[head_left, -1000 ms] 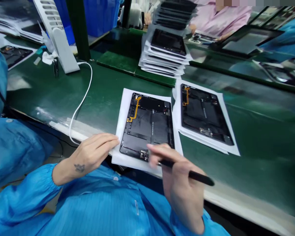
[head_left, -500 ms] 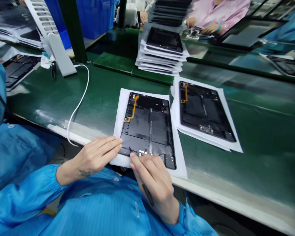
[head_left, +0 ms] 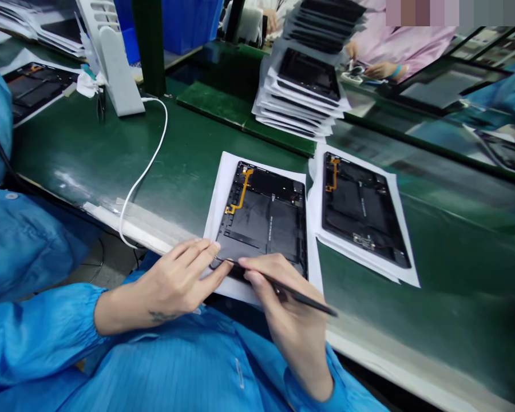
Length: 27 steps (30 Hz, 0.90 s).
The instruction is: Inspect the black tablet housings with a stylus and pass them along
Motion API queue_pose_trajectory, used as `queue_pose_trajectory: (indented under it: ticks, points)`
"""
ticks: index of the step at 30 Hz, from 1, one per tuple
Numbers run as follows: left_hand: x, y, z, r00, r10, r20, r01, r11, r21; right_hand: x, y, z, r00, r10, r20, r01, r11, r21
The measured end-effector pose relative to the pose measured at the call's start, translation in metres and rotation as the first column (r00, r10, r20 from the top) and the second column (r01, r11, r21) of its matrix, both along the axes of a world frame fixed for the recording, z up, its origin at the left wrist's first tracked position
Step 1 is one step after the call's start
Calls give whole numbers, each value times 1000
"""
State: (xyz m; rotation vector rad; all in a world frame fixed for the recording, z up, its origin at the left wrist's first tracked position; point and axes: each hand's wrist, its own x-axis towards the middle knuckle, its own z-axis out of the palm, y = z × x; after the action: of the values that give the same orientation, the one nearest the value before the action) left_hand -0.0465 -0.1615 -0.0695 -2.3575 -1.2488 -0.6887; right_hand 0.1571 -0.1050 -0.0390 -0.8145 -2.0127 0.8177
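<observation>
An open tablet housing (head_left: 251,243) with black battery cells and an orange flex cable (head_left: 243,194) lies on white paper (head_left: 214,189) in front of me. My left hand (head_left: 182,277) rests at its near left corner, fingers stretched out, fingertips on the edge. My right hand (head_left: 289,315) grips black tweezers (head_left: 302,296) between thumb and fingers, held slanting low. Their tip points left at the near edge of the housing, close to my left thumb and index finger. My right hand covers the near right corner of the housing.
A second open tablet housing (head_left: 364,206) lies on paper to the right. Behind stands a tall stack of tablet parts and paper sheets (head_left: 300,109). A white fan-like stand (head_left: 122,74) with a white cable (head_left: 154,154) is at left. Co-workers sit across and at left.
My right hand has turned, so the tweezers now lie flatter and slant to the right, their tip further left. My left thumb has come closer to the tip. The view has shifted slightly.
</observation>
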Motion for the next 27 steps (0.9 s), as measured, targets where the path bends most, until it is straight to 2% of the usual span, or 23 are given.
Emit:
queue_pose_trajectory:
  ticks: [4,9,14,21,27]
  points:
    - [2,-1,-1,1000,19,11,-19,1000,-19,-12,9,1,999,39,19,-38,998,-42]
    - [4,-1,-1,998,27,49,-27,1000,-5,-9,9,-1,995,70,67,-69,998,-14]
    - [1,-2,-5,999,9,33,-7,999,-51,-11,9,0,991,93,92,-95,995,15]
    - [-1,-3,-6,1000,7,24,-6,998,-58,-9,8,-1,996,34,77,-34,999,-1]
    - [1,-2,-5,999,13,36,-11,999,-48,-10,9,-1,993,78,90,-81,996,32]
